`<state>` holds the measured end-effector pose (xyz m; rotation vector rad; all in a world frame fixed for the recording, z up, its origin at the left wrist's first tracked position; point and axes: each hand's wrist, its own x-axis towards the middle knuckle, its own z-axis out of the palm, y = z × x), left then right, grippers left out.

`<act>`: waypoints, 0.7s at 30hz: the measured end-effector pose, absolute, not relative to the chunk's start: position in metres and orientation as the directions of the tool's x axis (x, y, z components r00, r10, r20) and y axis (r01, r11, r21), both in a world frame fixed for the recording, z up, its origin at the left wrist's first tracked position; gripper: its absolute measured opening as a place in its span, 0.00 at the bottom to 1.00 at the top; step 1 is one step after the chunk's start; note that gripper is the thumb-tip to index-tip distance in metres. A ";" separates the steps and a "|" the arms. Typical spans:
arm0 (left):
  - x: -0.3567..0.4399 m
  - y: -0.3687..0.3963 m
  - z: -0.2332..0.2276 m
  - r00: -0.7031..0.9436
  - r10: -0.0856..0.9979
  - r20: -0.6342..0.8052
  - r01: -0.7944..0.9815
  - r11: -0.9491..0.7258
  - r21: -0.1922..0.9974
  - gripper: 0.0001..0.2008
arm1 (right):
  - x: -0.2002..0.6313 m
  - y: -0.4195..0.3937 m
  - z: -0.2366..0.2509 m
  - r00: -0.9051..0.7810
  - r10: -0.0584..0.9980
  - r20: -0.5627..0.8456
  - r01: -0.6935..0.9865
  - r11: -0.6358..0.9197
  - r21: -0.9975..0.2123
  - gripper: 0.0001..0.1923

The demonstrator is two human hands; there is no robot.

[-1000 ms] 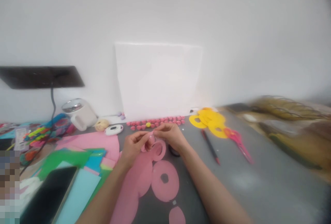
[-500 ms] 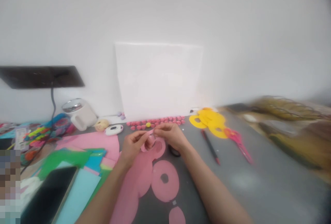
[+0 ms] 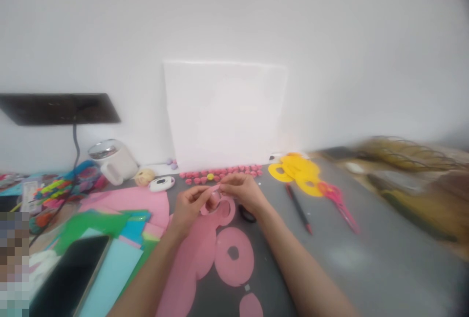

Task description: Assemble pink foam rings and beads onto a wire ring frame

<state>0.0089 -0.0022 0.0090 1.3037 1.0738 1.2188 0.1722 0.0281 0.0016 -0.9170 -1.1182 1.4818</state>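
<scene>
Both forearms are reaching up from the lower edge, the left one angling toward one o'clock and the right toward eleven o'clock, converging at centre. The left hand (image 3: pixel 187 205) is curling with thumb and forefinger pinching together at its two o'clock side. The right hand (image 3: pixel 242 192) is meeting it fingertip to fingertip, its fingers bent and closing in a matching pinch at nine o'clock

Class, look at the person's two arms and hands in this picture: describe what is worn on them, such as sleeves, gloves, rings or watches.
Both forearms are bare up to the picture's lower edge: no sleeves show. The left hand and right hand wear no gloves. No watch or bracelet shows; rings are too blurred to tell.
</scene>
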 end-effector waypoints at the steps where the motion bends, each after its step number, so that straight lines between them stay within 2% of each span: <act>1: 0.009 -0.002 0.008 0.105 0.990 0.094 -0.019 -0.093 0.996 0.09 | 0.172 0.027 0.003 -0.190 0.982 0.007 -0.267 -0.045 -0.963 0.12; 15: 0.010 -0.002 0.010 0.094 0.990 0.105 -0.014 -0.104 0.994 0.11 | 0.170 0.026 0.005 -0.168 0.985 0.045 -0.195 0.012 -0.981 0.09; 21: 0.010 -0.003 0.011 0.078 0.992 0.102 -0.021 -0.100 0.995 0.10 | 0.171 0.027 0.003 -0.203 0.979 0.005 -0.226 -0.041 -0.973 0.12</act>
